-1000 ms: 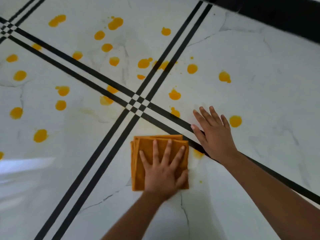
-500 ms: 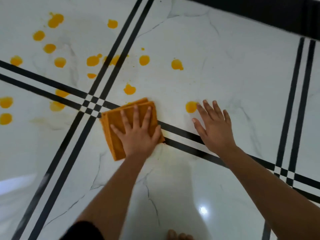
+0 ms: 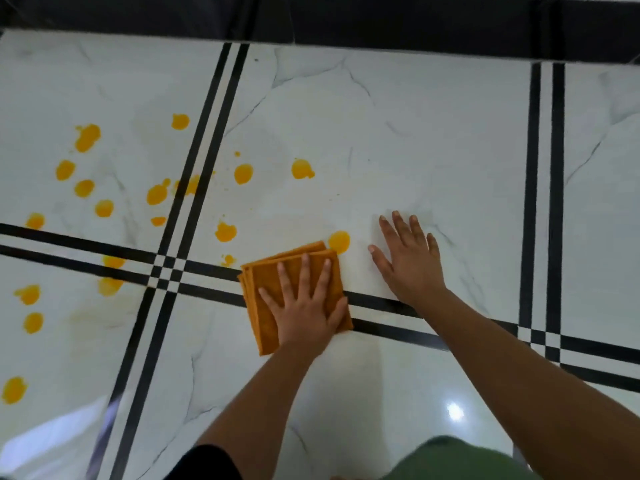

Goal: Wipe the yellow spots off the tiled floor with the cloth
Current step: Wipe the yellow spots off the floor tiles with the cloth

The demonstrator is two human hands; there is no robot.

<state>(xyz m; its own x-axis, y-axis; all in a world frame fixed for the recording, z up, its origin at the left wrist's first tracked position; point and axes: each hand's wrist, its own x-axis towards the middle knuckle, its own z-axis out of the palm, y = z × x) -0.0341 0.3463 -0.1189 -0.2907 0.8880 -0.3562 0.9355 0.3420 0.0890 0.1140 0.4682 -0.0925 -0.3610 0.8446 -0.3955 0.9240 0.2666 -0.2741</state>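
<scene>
Left hand (image 3: 304,311) presses flat, fingers spread, on a folded orange cloth (image 3: 266,289) at frame centre; right hand (image 3: 410,265) lies open on white tiled floor (image 3: 433,140) — yellow spots (image 3: 157,194) scattered left, one (image 3: 338,241) touching the cloth's upper corner.

Black band (image 3: 415,26) along top, green fabric (image 3: 460,459) at bottom

the left hand (image 3: 304,313) covers the middle of the orange cloth (image 3: 265,271), which hides a stretch of the black double stripe (image 3: 214,295). whether the cloth overlaps the yellow spot (image 3: 339,240) at its far right corner is unclear. below the cloth, a green garment (image 3: 450,459) runs off the frame.
</scene>
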